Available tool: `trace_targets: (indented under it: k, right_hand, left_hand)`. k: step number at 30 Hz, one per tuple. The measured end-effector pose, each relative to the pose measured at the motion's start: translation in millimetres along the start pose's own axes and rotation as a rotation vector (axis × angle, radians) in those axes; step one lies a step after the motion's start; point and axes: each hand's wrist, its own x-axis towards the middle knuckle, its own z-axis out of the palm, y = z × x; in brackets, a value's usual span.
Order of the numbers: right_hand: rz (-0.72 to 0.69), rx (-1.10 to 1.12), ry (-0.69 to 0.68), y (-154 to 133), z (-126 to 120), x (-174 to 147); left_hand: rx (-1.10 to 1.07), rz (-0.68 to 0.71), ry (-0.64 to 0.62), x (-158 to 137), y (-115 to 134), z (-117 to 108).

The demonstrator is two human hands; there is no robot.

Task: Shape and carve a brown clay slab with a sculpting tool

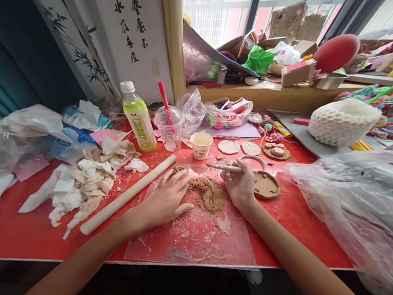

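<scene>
My left hand (168,195) lies with its fingers stretched out over the clear plastic sheet (200,250). A small lump of brown clay (179,169) shows partly beyond its fingertips. Between my hands is a flattened, crumbly patch of brown clay (211,194). My right hand (240,185) is closed around a thin brush (227,168), held nearly level with its dark tip to the left. Just right of that hand sits a round, rimmed clay dish (267,186). Behind it, a clay ring (254,161) is partly covered by my fingers.
A rolling pin (127,196) lies diagonally left of my left hand. A paper cup (201,145), a plastic cup with a red straw (168,128) and a drink bottle (138,118) stand behind. Crumpled tissues (88,183) lie left; plastic bags (358,205) cover the right.
</scene>
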Motion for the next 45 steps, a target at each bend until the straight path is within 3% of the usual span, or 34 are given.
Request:
trace_targets:
  k: [6, 14, 21, 26, 32, 45]
  right_hand:
    - [-0.013, 0.01, -0.021, 3, 1, -2]
    - [0.011, 0.014, -0.022, -1, -1, -1]
    - [0.014, 0.008, -0.006, -1, 1, -1]
    - [0.027, -0.007, -0.022, 1, 3, -1]
    - [0.035, -0.006, -0.029, -1, 2, -1]
    - [0.04, -0.027, -0.034, 2, 2, 1]
  left_hand:
    - [-0.141, -0.054, -0.033, 14, 16, -1]
    - [-0.002, -0.145, 0.118, 12, -7, -7]
    - [-0.053, -0.061, 0.061, 16, -11, 5]
    - [-0.171, -0.009, -0.032, 27, -14, 1]
    - [-0.29, -0.093, -0.138, 16, -33, -11]
    - [-0.043, 0.108, -0.129, 36, -20, 2]
